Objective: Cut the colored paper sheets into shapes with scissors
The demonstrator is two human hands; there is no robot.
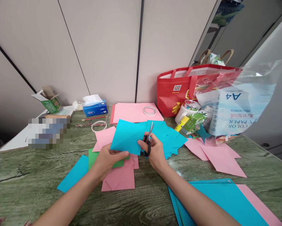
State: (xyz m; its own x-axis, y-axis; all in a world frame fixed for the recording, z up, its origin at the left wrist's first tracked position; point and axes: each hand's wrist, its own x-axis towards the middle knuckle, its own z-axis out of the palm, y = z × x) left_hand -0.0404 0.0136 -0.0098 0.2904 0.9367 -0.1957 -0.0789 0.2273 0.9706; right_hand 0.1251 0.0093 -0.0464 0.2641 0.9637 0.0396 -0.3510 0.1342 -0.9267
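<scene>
A blue sheet of paper (pixel 129 136) is pinched at its lower left corner by my left hand (pixel 108 161), thumb on top. My right hand (pixel 156 150) grips a pair of scissors (pixel 148 142) with black handles, their metal blades pointing up and away. Fingers of that hand also meet the blue sheet's right edge. Behind the scissors lies a spread pile of cut blue paper (pixel 171 138). Under and beside my left hand are a green sheet (pixel 92 157), folded pink paper (pixel 118 180) and another blue sheet (pixel 73 174).
At the back stand a tissue box (pixel 95 108), a stack of pink paper (pixel 133 111), a red bag (pixel 166 91) and a clear A4 paper pack (pixel 240 106). Pink sheets (pixel 223 157) lie at right. Large blue sheets (pixel 221 201) cover the near right. A ring of tape (pixel 92 126) lies left.
</scene>
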